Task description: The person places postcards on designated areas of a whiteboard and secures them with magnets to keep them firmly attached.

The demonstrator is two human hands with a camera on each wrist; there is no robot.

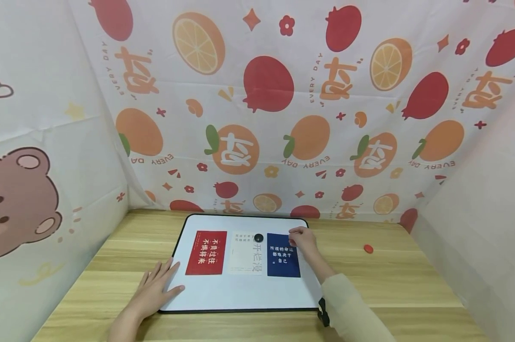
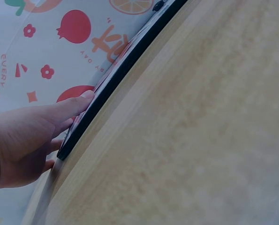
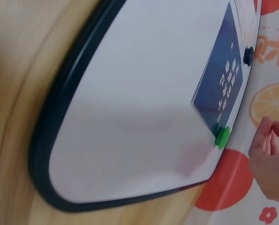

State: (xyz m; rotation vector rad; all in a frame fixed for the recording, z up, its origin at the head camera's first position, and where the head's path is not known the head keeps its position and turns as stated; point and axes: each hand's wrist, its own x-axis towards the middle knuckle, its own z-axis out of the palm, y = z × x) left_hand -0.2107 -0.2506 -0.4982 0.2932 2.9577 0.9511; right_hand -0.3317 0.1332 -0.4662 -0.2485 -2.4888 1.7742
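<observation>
A white magnetic board [image 1: 240, 294] with a black rim lies on the wooden table. Three cards lie in a row on it: a red card [image 1: 206, 254], a pale card [image 1: 242, 259] and a blue card [image 1: 283, 263]. On the pale card's upper right sits a round black magnet [image 1: 259, 238]. A green magnet [image 3: 222, 137] is on the blue card's corner. My right hand [image 1: 305, 241] is over that corner; its bent fingers [image 3: 259, 140] appear apart from the magnet, holding nothing. My left hand [image 1: 155, 289], fingers spread, rests on the board's left edge.
A round red magnet [image 1: 368, 249] lies on the table to the right of the board. Beside the board's lower right corner, a black strap [image 1: 323, 312] shows at my right sleeve [image 1: 351, 304]. A fruit-print cloth [image 1: 257, 118] hangs behind the table.
</observation>
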